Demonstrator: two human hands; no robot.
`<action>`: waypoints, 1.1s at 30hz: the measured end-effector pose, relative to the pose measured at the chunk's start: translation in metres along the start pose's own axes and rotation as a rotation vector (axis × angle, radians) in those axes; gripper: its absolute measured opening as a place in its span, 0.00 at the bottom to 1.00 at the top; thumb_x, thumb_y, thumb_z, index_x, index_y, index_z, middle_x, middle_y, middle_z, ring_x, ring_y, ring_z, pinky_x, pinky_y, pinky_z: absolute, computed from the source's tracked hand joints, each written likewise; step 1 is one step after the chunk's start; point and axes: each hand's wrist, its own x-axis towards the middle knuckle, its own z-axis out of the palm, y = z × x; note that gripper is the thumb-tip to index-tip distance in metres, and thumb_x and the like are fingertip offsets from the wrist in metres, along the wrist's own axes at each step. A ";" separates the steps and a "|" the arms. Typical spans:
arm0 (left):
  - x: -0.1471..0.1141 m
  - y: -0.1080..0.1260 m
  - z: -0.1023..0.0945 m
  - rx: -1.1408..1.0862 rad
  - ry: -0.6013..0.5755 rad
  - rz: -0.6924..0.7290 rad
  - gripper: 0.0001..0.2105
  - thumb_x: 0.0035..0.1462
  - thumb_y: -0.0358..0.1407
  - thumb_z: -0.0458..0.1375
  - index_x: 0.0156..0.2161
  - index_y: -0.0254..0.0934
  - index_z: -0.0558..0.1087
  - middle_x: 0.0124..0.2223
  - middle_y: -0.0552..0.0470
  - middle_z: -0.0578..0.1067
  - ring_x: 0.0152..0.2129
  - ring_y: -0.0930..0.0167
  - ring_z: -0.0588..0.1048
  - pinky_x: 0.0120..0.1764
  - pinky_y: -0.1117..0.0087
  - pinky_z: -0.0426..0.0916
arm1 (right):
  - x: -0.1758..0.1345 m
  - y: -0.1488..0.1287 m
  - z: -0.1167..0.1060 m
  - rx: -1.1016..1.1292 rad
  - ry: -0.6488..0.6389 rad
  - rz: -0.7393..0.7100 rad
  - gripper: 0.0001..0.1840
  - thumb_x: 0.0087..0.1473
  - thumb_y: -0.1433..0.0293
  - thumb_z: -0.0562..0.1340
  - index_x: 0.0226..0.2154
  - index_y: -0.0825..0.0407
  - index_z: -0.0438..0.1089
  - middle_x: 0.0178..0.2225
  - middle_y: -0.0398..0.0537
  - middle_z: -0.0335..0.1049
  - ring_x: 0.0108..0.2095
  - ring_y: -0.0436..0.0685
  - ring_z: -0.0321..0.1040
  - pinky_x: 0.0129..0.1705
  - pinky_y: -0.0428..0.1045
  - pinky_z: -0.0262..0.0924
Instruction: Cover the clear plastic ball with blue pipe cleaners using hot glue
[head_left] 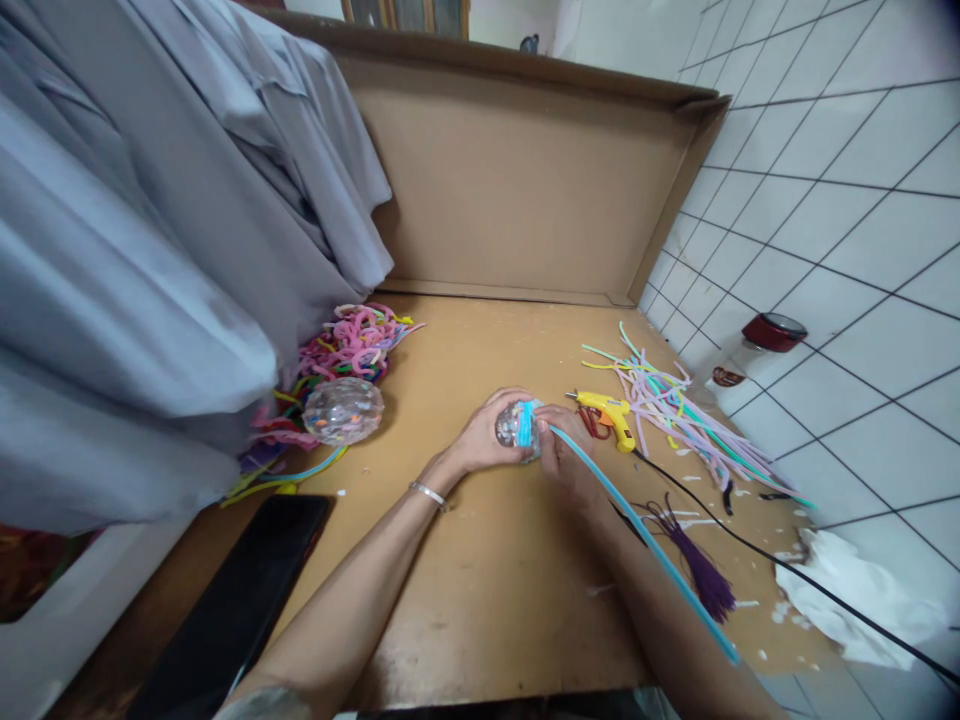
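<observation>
My left hand [487,432] wraps round a small clear container [507,428] in the middle of the table. Light blue strips [526,420] cover part of its side. Against that blue patch, my right hand [568,452] pinches a long light blue pipe cleaner [637,525], whose free length trails over my right forearm towards the lower right. Beyond my right hand lies a yellow glue gun [611,415] on its side, its nozzle towards the left. The container's lower part is hidden by my fingers.
A faceted clear ball [343,411] and tangled pipe cleaners [360,340] sit left, by a grey curtain [187,230]. A black phone [236,610] lies near. Right are pastel pipe cleaners [690,420], a red-lidded jar [742,355], purple cord [697,570], a power cord [787,565] and white cloth [855,600].
</observation>
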 end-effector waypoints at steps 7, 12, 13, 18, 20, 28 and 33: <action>0.000 0.001 0.000 0.016 -0.010 0.012 0.32 0.36 0.31 0.66 0.52 0.38 0.68 0.55 0.44 0.71 0.56 0.58 0.69 0.61 0.54 0.63 | 0.002 -0.002 0.000 -0.002 0.024 -0.071 0.10 0.61 0.75 0.55 0.42 0.48 0.69 0.38 0.52 0.75 0.40 0.59 0.74 0.42 0.57 0.71; -0.002 0.001 0.001 -0.014 0.008 -0.051 0.36 0.37 0.32 0.65 0.56 0.37 0.65 0.55 0.44 0.70 0.52 0.59 0.72 0.57 0.56 0.67 | 0.002 0.001 0.002 0.007 0.034 -0.084 0.09 0.61 0.74 0.55 0.41 0.49 0.69 0.37 0.52 0.76 0.40 0.58 0.74 0.42 0.56 0.72; -0.003 0.000 0.001 -0.024 0.010 -0.064 0.36 0.37 0.32 0.65 0.57 0.38 0.64 0.55 0.44 0.70 0.52 0.59 0.72 0.57 0.56 0.67 | 0.002 0.002 0.002 0.005 0.040 -0.084 0.09 0.61 0.74 0.55 0.41 0.49 0.70 0.36 0.52 0.76 0.39 0.59 0.75 0.41 0.56 0.72; -0.002 -0.003 0.001 -0.006 0.001 0.026 0.31 0.37 0.32 0.66 0.52 0.40 0.68 0.57 0.44 0.70 0.57 0.58 0.68 0.62 0.54 0.61 | 0.001 0.003 0.003 -0.007 0.030 -0.071 0.09 0.63 0.72 0.54 0.40 0.49 0.70 0.36 0.53 0.76 0.39 0.59 0.75 0.42 0.58 0.72; -0.001 -0.004 0.000 0.000 -0.007 0.047 0.30 0.38 0.32 0.66 0.51 0.40 0.68 0.57 0.44 0.70 0.57 0.58 0.68 0.62 0.53 0.61 | 0.001 0.002 0.003 -0.012 0.029 -0.082 0.09 0.63 0.71 0.54 0.40 0.49 0.70 0.37 0.53 0.76 0.39 0.59 0.75 0.41 0.58 0.72; -0.001 -0.003 0.001 -0.018 -0.005 -0.001 0.32 0.36 0.31 0.66 0.51 0.40 0.68 0.56 0.45 0.70 0.56 0.57 0.69 0.61 0.53 0.62 | 0.000 0.000 0.006 0.021 0.051 -0.019 0.09 0.64 0.68 0.54 0.38 0.47 0.71 0.35 0.51 0.76 0.39 0.59 0.75 0.42 0.57 0.72; -0.004 0.002 0.000 -0.056 -0.008 -0.126 0.44 0.37 0.33 0.67 0.62 0.37 0.58 0.60 0.42 0.68 0.55 0.57 0.70 0.60 0.56 0.65 | 0.001 -0.007 0.005 0.021 0.062 -0.001 0.08 0.62 0.70 0.56 0.40 0.48 0.71 0.36 0.52 0.76 0.39 0.60 0.74 0.44 0.59 0.71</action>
